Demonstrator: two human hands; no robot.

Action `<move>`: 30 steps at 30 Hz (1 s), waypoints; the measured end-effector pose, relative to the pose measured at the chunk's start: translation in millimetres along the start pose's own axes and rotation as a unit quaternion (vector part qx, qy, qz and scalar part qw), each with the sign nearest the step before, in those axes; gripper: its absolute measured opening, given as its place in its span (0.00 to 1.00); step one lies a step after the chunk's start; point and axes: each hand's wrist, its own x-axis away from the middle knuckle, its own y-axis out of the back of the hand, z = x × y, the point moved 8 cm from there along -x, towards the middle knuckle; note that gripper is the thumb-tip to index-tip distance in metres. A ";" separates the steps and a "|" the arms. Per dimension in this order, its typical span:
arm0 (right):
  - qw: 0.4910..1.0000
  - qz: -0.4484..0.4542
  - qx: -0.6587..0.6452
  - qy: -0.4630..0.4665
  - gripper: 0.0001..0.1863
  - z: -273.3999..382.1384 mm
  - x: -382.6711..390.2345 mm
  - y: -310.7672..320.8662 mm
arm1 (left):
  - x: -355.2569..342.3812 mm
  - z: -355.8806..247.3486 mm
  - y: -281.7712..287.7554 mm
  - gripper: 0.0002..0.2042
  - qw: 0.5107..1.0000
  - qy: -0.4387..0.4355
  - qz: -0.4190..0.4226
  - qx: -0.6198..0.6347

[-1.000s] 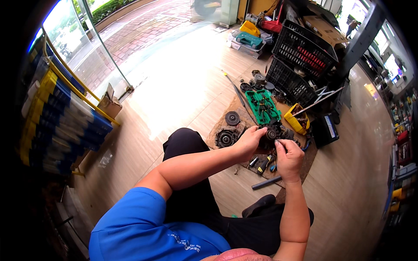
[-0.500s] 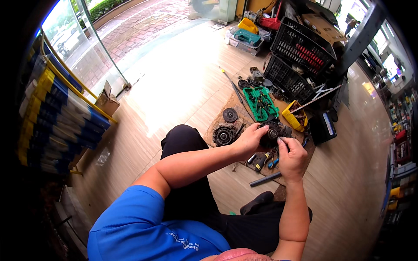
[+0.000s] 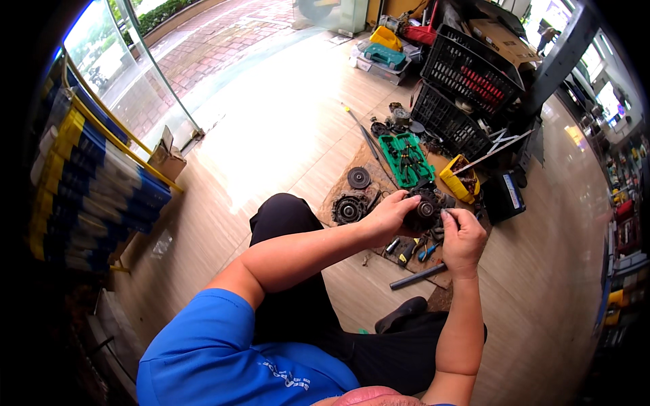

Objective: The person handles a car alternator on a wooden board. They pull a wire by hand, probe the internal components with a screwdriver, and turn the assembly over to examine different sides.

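Note:
My left hand (image 3: 391, 220) grips a dark round mechanical part (image 3: 425, 210) with a ring at its centre, thumb over its top edge. My right hand (image 3: 462, 243) is closed in a pinch at the part's right side; what lies between its fingertips is too small to make out. Beyond, on a stained cardboard sheet (image 3: 345, 169), lie a black disc (image 3: 359, 177), a larger toothed housing (image 3: 348, 210) and an open green tool case (image 3: 406, 159). Below the held part are a blue-handled tool (image 3: 426, 252) and a yellow-and-black one (image 3: 406, 256), with a metal tube (image 3: 418, 277) nearer me.
A yellow tub (image 3: 458, 180) and a black box (image 3: 505, 199) flank the cardboard on the right. Stacked black crates (image 3: 470, 71) stand behind. A rack of blue-and-yellow goods (image 3: 95, 196) is at left, beside a glass door (image 3: 156, 74). My bent knee (image 3: 284, 216) is left of the parts.
My right hand has shifted to the right, away from the middle of the held part to its edge. My left hand still holds the part in about the same place.

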 end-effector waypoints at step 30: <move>0.999 0.041 -0.006 -0.016 0.02 -10.8 -2.1 7.7 | -3.5 11.3 -5.2 0.16 0.998 0.022 0.064 -0.003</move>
